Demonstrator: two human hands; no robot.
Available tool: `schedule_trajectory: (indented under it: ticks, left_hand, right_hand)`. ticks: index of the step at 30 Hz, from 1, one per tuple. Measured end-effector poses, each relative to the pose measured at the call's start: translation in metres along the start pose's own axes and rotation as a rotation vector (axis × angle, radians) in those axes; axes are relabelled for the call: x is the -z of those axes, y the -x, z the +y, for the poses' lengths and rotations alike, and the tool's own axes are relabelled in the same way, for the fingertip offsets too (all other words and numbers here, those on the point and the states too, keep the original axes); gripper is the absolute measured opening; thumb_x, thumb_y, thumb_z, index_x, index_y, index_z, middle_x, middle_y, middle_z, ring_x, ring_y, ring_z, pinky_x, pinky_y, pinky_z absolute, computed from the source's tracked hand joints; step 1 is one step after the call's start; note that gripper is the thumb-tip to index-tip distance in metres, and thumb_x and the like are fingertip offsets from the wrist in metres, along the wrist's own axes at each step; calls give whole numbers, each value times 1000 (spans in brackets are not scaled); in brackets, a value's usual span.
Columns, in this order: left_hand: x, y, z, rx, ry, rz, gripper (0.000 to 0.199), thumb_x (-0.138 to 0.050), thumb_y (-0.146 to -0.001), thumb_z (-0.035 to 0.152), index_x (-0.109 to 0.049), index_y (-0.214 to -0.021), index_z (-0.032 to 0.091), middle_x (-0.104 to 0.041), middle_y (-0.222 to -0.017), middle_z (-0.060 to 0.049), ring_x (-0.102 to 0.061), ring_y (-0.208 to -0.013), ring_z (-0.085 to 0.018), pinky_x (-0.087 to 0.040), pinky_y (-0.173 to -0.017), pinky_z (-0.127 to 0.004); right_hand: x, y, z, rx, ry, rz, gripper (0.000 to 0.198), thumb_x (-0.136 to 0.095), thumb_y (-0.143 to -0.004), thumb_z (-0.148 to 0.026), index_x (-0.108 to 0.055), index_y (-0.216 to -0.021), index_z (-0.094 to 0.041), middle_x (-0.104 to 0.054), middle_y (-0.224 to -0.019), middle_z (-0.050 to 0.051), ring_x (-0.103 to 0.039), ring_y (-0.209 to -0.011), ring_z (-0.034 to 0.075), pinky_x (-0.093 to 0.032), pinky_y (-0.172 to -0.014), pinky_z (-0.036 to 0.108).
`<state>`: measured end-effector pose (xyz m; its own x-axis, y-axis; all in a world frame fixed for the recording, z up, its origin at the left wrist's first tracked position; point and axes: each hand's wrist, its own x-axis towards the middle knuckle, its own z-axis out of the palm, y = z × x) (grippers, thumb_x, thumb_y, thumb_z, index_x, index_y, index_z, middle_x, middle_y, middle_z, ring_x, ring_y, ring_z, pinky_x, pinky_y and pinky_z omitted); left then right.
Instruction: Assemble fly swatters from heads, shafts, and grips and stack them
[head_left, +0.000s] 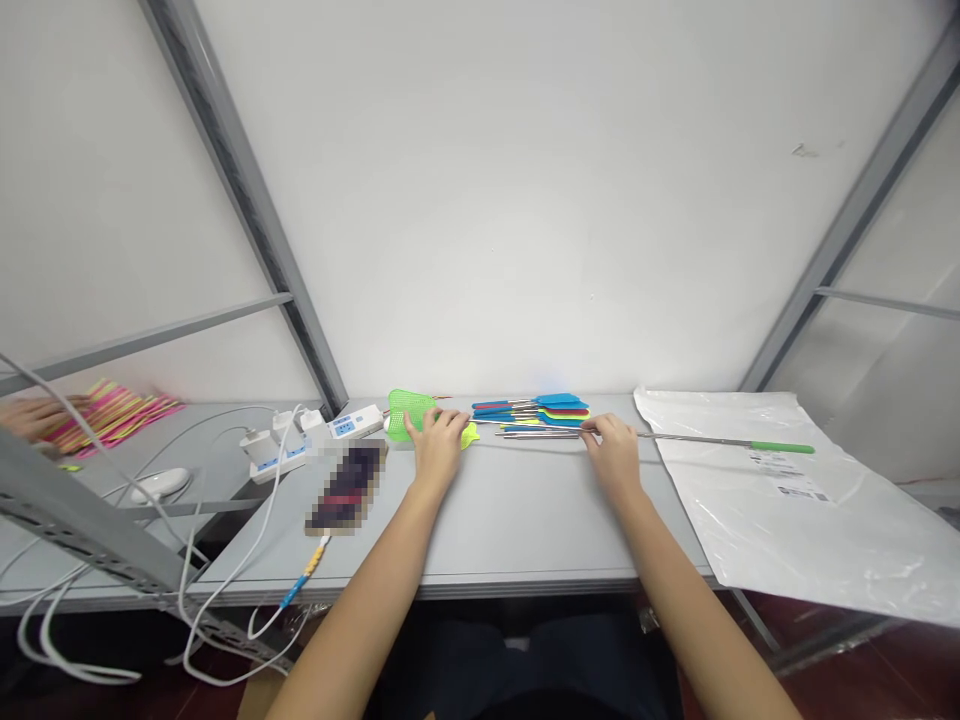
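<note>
My left hand (437, 448) is closed at the neck of a green fly swatter, next to its mesh head (406, 412). A yellow-green piece (469, 435) shows beside those fingers. My right hand (613, 457) pinches a thin metal rod (690, 438) that runs right to a green handle (784, 447). Some bare metal rod ends (525, 435) lie just left of that hand. Between and behind my hands is a pile of folded fly swatters (536, 408) in blue, red and yellow. My fingers hide where the rods join.
A white plastic mailer bag (750, 520) covers the table's right side. To the left are a blurred-out dark object (346, 490), a power strip (356, 422), plugs and white cables (274, 500). Beyond the metal post (247, 200), another person's hand (34, 415) is near pink-and-yellow items (112, 418).
</note>
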<state>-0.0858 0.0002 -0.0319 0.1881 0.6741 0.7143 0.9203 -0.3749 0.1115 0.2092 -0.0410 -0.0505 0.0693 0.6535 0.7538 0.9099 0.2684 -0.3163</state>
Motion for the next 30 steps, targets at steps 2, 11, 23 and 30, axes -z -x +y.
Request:
schedule_trajectory:
  ticks: [2, 11, 23, 30]
  left_hand:
    - [-3, 2, 0, -9, -3, -17, 22, -48, -90, 25, -67, -100, 29, -69, -100, -6, -46, -108, -28, -3, -103, -68]
    - [0, 5, 9, -100, 27, -34, 30, -48, -85, 14, -67, -100, 31, -71, -96, -4, -52, -100, -26, -12, -104, -65]
    - [-5, 8, 24, -192, 84, -56, 19, -52, -89, 23, -67, -98, 31, -72, -96, -2, -53, -104, -24, -7, -108, -61]
    - [1, 10, 11, -47, 97, -48, 24, -48, -90, 20, -68, -97, 30, -68, -111, -2, -45, -114, -28, -7, -105, -65]
  right_hand:
    - [-1, 0, -2, 22, 1, -11, 14, -48, -90, -27, -61, -87, -22, -63, -86, 3, -56, -81, 17, -29, -75, 31]
    - [3, 2, -11, 106, 73, -22, 33, -45, -93, -45, -68, -83, -24, -64, -77, 3, -53, -75, 16, -24, -69, 32]
    - [-3, 4, -27, 147, 106, -75, 40, -40, -95, -48, -71, -83, -26, -63, -73, 2, -50, -72, 16, -20, -68, 33]
    - [-3, 4, -23, 117, 87, -73, 46, -36, -95, -52, -71, -83, -26, -65, -75, 2, -50, -73, 16, -20, -70, 33]
